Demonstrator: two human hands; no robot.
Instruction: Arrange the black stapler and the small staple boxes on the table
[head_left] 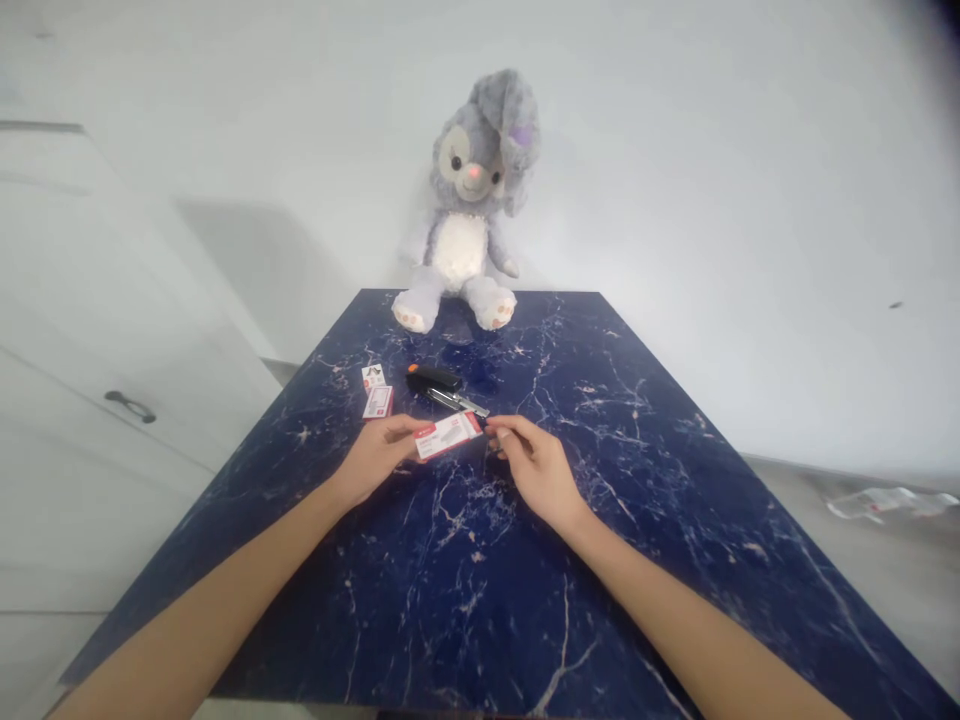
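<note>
My left hand (384, 452) is closed on the left end of a small white and red box (448, 435), held tilted above the blue marbled table (465, 600). At the box's right end my right hand (531, 462) has its thumb and forefinger pinched together; anything between them is too small to make out. Just behind the box lies a black stapler (439, 380) with an orange spot and a silver metal arm, spread open. Left of the stapler are a small red and white box (378, 402) and a white card (373, 376) with a dark picture.
A grey plush rabbit (461, 245) sits at the table's far edge against the wall. White cabinet fronts with a dark handle (130, 406) stand on the left. Clear plastic wrapping (889, 503) lies beyond the table's right edge.
</note>
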